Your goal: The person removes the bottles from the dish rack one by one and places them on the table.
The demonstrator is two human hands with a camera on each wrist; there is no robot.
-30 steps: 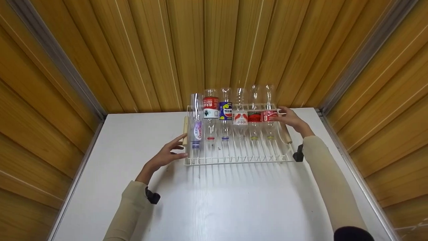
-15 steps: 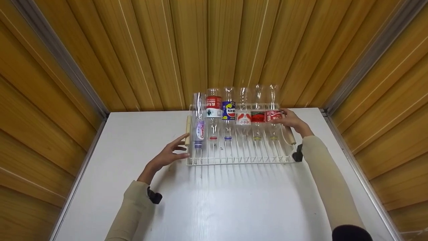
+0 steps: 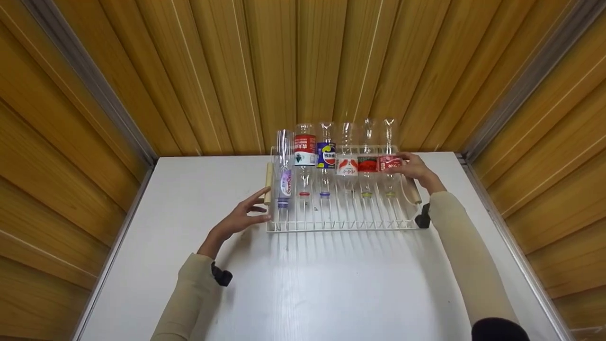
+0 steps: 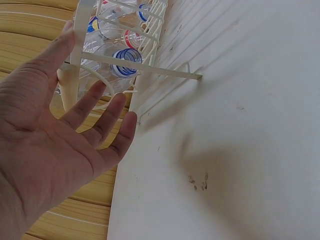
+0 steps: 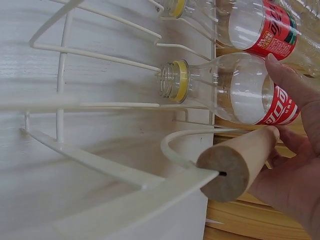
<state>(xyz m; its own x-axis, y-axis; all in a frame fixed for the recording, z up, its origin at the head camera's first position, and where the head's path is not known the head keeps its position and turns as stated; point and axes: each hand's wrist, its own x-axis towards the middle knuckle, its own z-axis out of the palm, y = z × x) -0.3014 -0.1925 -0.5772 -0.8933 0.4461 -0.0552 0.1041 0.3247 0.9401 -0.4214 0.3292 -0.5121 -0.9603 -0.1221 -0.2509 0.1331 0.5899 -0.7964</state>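
Observation:
A white wire rack [image 3: 341, 230] with wooden side handles holds a row of clear plastic bottles, their necks toward the person. My left hand [image 3: 239, 219] is at the rack's left end, fingers spread and relaxed beside the wooden handle [image 3: 269, 183]. In the left wrist view its thumb lies along the rack's side bar [image 4: 80, 32]. At the right end, my right hand [image 3: 416, 171] pinches the rightmost bottle [image 5: 242, 90] at its red label, the thumb on one side. The index fingertip shows between that label and the right wooden handle [image 5: 240, 160]; other fingers are partly hidden.
Beside the held bottle lies another with a red and green label [image 5: 275, 30]. Further left are a bottle with a blue label [image 3: 325, 155] and one with a purple label [image 3: 285, 183]. The rack stands on a white table [image 3: 322, 289] against a ribbed wood-coloured wall [image 3: 312, 61].
The whole head view has shifted slightly, so the scene sits a little further right. Both hands, the rack and the bottles keep nearly the same places relative to each other.

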